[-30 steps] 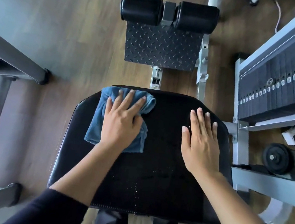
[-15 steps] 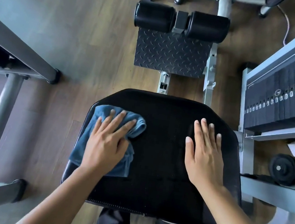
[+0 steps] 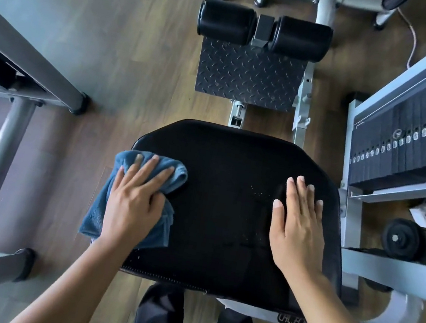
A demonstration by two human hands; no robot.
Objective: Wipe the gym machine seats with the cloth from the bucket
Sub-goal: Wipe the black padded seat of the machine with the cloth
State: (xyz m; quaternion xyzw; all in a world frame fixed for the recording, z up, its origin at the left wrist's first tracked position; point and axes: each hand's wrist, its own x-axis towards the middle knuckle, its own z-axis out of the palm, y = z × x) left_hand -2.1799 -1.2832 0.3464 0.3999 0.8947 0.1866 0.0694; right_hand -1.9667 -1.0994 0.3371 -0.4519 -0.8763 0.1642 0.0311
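The left hand (image 3: 133, 205) is pressing the cloth (image 3: 94, 216) flat at the left edge of the seat (image 3: 227, 204). Its grip is open, fingers spread and clasping nothing, and part of the cloth is hanging off that edge. The right hand (image 3: 298, 228) is lying flat on the seat's right side, grip likewise open and empty, seemingly steadying it. Wiping well is likely calling for even palm pressure and overlapping passes toward the seat's right side, taking in the pale specks (image 3: 258, 192) showing right of the seat's middle, with the right hand lifting clear.
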